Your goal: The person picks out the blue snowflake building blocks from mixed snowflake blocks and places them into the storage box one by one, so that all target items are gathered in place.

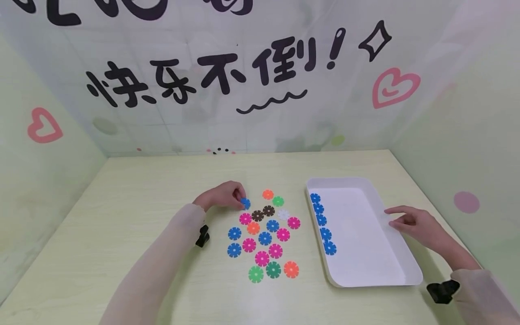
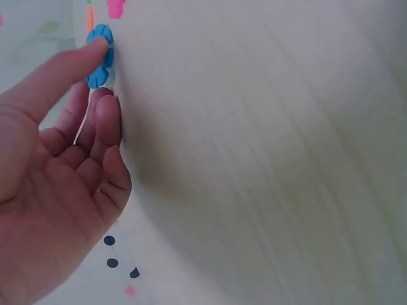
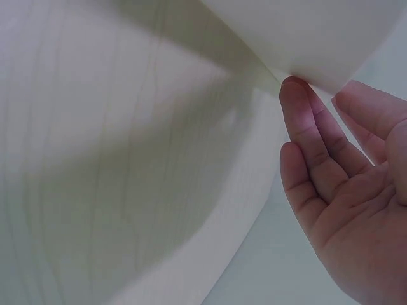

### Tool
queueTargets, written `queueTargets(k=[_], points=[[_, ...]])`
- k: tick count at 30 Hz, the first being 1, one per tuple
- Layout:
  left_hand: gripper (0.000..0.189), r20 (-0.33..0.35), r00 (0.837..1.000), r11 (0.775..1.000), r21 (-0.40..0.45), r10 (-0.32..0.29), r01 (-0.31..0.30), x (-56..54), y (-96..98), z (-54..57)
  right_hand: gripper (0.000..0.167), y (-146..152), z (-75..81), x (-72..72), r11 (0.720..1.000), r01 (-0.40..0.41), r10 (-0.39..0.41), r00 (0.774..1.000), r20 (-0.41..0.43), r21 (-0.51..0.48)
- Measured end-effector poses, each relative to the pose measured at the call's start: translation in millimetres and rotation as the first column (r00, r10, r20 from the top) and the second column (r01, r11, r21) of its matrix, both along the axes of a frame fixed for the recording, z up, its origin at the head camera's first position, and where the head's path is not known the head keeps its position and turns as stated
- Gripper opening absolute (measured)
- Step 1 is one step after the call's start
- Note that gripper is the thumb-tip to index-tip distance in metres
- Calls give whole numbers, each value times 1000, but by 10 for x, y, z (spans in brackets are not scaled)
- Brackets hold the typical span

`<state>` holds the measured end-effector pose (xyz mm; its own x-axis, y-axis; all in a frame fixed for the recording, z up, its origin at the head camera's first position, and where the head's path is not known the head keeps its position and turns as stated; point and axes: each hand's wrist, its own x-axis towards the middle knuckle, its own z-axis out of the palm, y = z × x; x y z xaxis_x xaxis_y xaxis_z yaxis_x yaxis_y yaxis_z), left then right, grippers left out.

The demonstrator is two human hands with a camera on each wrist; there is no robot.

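My left hand (image 1: 225, 195) pinches a blue notched plastic disc (image 1: 245, 203) at the far left of a group of loose discs. In the left wrist view the thumb lies against that blue disc (image 2: 100, 56). The right hand (image 1: 418, 228) holds the right rim of a white tray (image 1: 365, 271). From the right wrist view, the tray's edge (image 3: 318, 60) sits between the thumb and the fingers. Along the tray's left side runs a column of several blue discs (image 1: 322, 220).
Loose discs lie between the left hand and the tray: pink (image 1: 262, 258), blue (image 1: 234, 250), orange (image 1: 291, 269), green (image 1: 256, 274), dark brown (image 1: 257, 215) and white (image 1: 284, 214). A printed backdrop (image 1: 219, 126) stands behind the table (image 1: 101, 253), with side walls left and right.
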<state>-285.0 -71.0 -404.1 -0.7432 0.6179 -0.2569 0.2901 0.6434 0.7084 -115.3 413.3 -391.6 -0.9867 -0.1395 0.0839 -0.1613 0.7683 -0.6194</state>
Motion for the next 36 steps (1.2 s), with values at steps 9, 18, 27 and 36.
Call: queueTargets(k=[9,18,27,36], points=[[7,-43,997,997,25,-67,68,-24,91,115,32,-5,-19,11,1000,6,-6,1000,10,-4],[7,-152,975,971,152,-160,183,184,507,401,32,6,-26,23,1000,10,-10,1000,17,-7],[9,-175,955,935,222,-241,277,445,1147,523,32,0,-26,19,1000,6,-6,1000,1,-23],[11,-182,930,908,223,-319,355,654,1679,542,31,13,-21,1,1000,15,-16,1000,-4,-17]])
